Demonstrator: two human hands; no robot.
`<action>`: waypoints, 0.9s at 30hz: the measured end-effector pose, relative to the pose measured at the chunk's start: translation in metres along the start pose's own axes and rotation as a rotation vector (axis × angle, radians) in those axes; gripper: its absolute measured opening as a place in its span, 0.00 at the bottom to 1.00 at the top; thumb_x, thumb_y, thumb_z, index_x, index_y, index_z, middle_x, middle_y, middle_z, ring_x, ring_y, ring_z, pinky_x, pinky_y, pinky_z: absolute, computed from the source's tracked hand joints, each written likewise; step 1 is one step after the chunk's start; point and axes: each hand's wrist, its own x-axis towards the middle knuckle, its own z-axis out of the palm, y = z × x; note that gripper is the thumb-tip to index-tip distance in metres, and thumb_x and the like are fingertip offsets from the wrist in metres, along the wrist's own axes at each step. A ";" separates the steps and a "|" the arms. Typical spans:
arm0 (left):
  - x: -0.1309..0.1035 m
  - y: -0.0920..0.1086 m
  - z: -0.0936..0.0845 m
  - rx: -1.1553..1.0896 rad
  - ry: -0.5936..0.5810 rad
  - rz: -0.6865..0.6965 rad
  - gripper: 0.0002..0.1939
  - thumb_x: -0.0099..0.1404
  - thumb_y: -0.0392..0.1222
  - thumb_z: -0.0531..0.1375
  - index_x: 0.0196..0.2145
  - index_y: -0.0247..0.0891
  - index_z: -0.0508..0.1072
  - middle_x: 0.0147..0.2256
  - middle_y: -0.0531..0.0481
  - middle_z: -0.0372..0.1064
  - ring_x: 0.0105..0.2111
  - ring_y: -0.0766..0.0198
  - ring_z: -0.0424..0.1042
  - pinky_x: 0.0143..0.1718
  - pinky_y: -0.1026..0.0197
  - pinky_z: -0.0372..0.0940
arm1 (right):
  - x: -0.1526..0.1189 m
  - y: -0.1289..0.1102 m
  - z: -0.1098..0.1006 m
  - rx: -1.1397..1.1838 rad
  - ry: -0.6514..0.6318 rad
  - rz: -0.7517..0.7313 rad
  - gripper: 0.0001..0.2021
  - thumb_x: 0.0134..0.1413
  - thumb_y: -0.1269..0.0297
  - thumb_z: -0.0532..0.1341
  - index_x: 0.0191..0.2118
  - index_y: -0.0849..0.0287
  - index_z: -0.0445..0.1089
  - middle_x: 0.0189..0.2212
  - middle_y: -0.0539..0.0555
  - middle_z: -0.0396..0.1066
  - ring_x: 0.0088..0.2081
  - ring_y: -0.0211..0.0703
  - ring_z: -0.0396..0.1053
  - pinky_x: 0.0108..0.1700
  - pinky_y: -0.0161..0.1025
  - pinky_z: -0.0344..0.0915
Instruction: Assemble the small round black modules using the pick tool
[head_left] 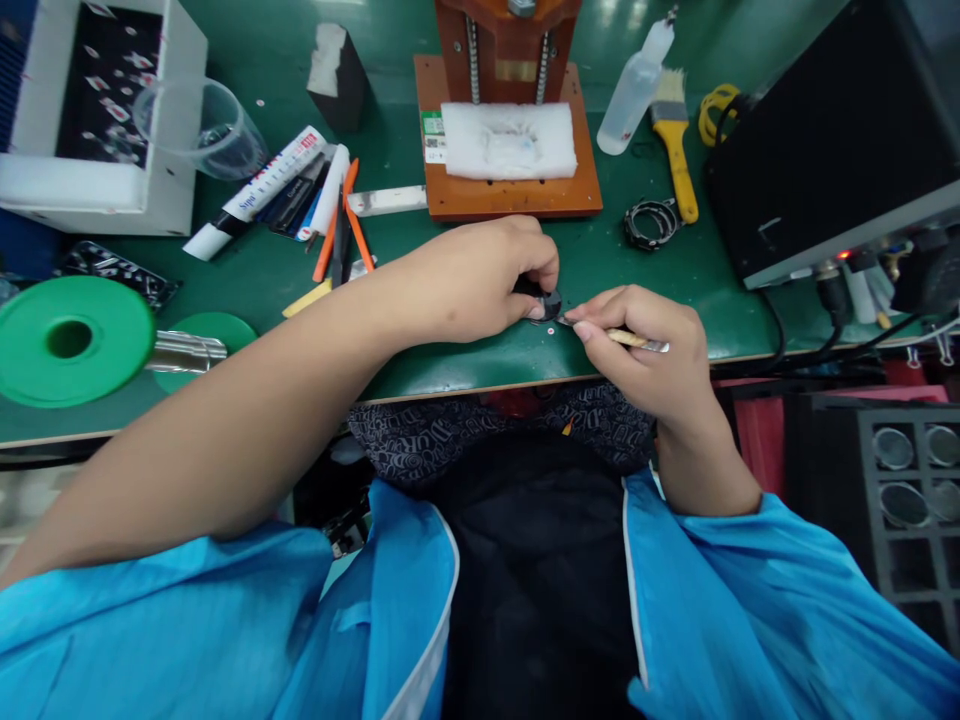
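Observation:
My left hand (499,280) is closed at the bench's front edge, its thumb and fingers pinching a small round dark part (553,303) that lies low over the green mat. The fingers partly cover that part. My right hand (649,345), also closed, grips a thin pen-like tool with a tan handle (634,338) and a silvery end. Its narrow tip points left and meets or nearly meets the round part's edge; I cannot tell which. A tiny pale piece with a reddish centre (550,331) rests on the mat just below the tip.
Behind my hands stands an orange-brown press (517,195) with a white foam pad (510,140). Rightward are a squeeze bottle (636,90), a brush (675,150), a dark ring-shaped part (651,222) and a black box (832,130). A marker (262,190) and a green spool (75,345) lie left.

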 end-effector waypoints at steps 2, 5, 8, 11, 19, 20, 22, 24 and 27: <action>0.000 0.001 0.000 0.002 -0.002 -0.002 0.10 0.75 0.41 0.71 0.52 0.43 0.88 0.57 0.44 0.84 0.58 0.49 0.86 0.59 0.52 0.76 | 0.000 0.000 0.001 -0.042 0.044 0.009 0.10 0.75 0.69 0.73 0.39 0.48 0.80 0.41 0.50 0.92 0.45 0.52 0.93 0.48 0.49 0.83; 0.000 0.000 0.000 0.005 0.009 0.008 0.10 0.75 0.41 0.71 0.52 0.44 0.88 0.56 0.45 0.84 0.58 0.49 0.86 0.60 0.52 0.76 | 0.000 0.001 0.002 -0.076 0.056 0.016 0.10 0.75 0.67 0.72 0.38 0.47 0.80 0.40 0.51 0.92 0.44 0.54 0.93 0.47 0.51 0.84; -0.001 -0.002 0.001 0.004 0.017 0.015 0.10 0.76 0.42 0.72 0.53 0.45 0.88 0.55 0.46 0.84 0.58 0.49 0.86 0.59 0.53 0.77 | 0.000 0.000 0.001 -0.031 -0.012 0.011 0.10 0.75 0.66 0.73 0.38 0.47 0.80 0.40 0.49 0.93 0.44 0.53 0.93 0.46 0.49 0.84; -0.001 -0.003 0.001 -0.002 0.019 0.016 0.09 0.76 0.42 0.72 0.52 0.45 0.88 0.55 0.45 0.84 0.57 0.50 0.86 0.59 0.53 0.77 | 0.000 0.000 0.001 -0.052 0.026 0.038 0.10 0.75 0.66 0.73 0.38 0.47 0.80 0.41 0.50 0.93 0.43 0.53 0.92 0.46 0.50 0.83; 0.000 0.000 0.001 -0.001 0.009 0.000 0.09 0.75 0.40 0.72 0.52 0.44 0.87 0.57 0.45 0.85 0.57 0.50 0.86 0.59 0.53 0.76 | 0.002 -0.002 0.000 -0.030 0.008 0.022 0.10 0.74 0.68 0.73 0.38 0.48 0.80 0.41 0.50 0.93 0.44 0.52 0.93 0.46 0.48 0.82; 0.000 0.000 0.001 0.000 0.009 -0.002 0.09 0.75 0.40 0.73 0.51 0.44 0.87 0.57 0.45 0.85 0.57 0.49 0.87 0.59 0.53 0.76 | 0.002 -0.002 0.000 -0.043 0.024 0.030 0.10 0.74 0.68 0.72 0.38 0.48 0.80 0.41 0.50 0.92 0.44 0.52 0.92 0.47 0.49 0.82; -0.001 -0.001 0.001 -0.005 0.009 0.000 0.09 0.75 0.40 0.73 0.51 0.45 0.88 0.57 0.45 0.85 0.57 0.50 0.87 0.59 0.53 0.76 | 0.002 -0.002 0.000 -0.052 0.023 0.048 0.10 0.74 0.67 0.72 0.37 0.47 0.79 0.41 0.51 0.92 0.44 0.54 0.92 0.46 0.50 0.82; -0.001 -0.001 0.000 -0.011 0.011 0.009 0.09 0.75 0.40 0.73 0.51 0.45 0.88 0.57 0.46 0.85 0.57 0.50 0.87 0.59 0.53 0.76 | 0.002 -0.003 0.001 -0.041 0.007 0.060 0.10 0.74 0.67 0.72 0.37 0.47 0.79 0.41 0.51 0.92 0.43 0.54 0.92 0.45 0.50 0.82; -0.001 -0.001 0.000 -0.004 0.012 0.008 0.09 0.75 0.40 0.72 0.52 0.44 0.88 0.57 0.45 0.86 0.56 0.50 0.87 0.59 0.53 0.76 | 0.003 -0.003 0.002 -0.047 0.058 0.065 0.11 0.73 0.69 0.73 0.37 0.48 0.79 0.40 0.50 0.92 0.43 0.52 0.91 0.47 0.49 0.82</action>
